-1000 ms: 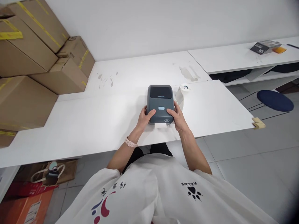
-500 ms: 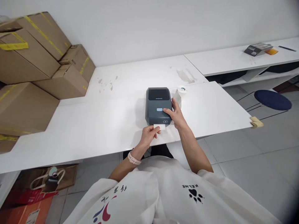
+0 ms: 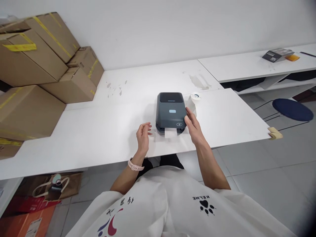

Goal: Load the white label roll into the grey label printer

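Head view: the printer point(image 3: 171, 114) sits on the table point(image 3: 106, 135) before me. Paper point(image 3: 171, 133) pokes from its front, not torn off, I judge; whether the lid is latched, I can't tell. My left hand point(image 3: 143, 136), loosely curled, holds nothing just left of it; my right hand point(image 3: 194, 127) lies open against its right side. Beyond that is a roll point(image 3: 194, 98). The table's near edge is close; leftward there's room toward the boxes point(image 3: 32, 112).

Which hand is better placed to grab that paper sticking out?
Probably the left hand: it looks empty and sits beside the printer, turned toward the paper. The right hand seems to rest against the printer's side, so it could steady it.
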Action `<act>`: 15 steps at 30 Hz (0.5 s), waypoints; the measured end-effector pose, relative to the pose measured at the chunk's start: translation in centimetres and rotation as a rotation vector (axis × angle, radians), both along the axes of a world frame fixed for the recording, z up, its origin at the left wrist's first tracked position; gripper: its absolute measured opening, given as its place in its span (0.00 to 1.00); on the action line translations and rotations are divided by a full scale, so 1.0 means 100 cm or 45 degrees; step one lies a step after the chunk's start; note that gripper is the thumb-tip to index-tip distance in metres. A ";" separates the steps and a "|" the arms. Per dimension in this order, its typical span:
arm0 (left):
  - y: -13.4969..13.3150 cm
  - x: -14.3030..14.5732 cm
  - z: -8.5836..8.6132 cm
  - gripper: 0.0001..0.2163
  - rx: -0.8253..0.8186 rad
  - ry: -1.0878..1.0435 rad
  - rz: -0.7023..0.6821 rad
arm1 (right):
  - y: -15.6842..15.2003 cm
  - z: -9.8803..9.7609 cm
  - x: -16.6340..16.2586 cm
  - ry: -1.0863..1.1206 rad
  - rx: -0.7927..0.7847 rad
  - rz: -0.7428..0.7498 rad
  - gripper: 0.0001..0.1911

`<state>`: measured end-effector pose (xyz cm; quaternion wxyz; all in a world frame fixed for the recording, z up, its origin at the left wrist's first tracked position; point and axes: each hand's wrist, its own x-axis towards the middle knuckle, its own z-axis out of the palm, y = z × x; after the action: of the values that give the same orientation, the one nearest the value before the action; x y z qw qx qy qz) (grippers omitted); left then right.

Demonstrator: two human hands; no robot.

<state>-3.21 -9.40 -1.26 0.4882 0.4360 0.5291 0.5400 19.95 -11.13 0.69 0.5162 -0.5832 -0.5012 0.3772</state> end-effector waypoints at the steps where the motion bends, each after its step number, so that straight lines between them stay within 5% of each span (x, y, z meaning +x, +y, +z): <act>1: 0.006 0.000 0.001 0.15 -0.004 0.021 -0.011 | -0.004 0.003 0.000 -0.022 0.037 0.009 0.42; 6: 0.054 0.016 0.009 0.19 0.016 0.223 -0.146 | 0.017 0.031 -0.001 -0.236 0.205 -0.086 0.43; 11: 0.102 0.045 0.013 0.30 -0.067 0.509 -0.290 | 0.091 0.059 0.011 -0.601 0.345 -0.304 0.41; 15: 0.111 0.054 0.013 0.35 -0.072 0.706 -0.340 | 0.139 0.066 0.024 -0.832 0.402 -0.310 0.37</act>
<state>2.24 1.68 0.05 0.4037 0.6185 0.5950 0.3168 22.39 2.80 7.31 0.4537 -0.6412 -0.6183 0.0254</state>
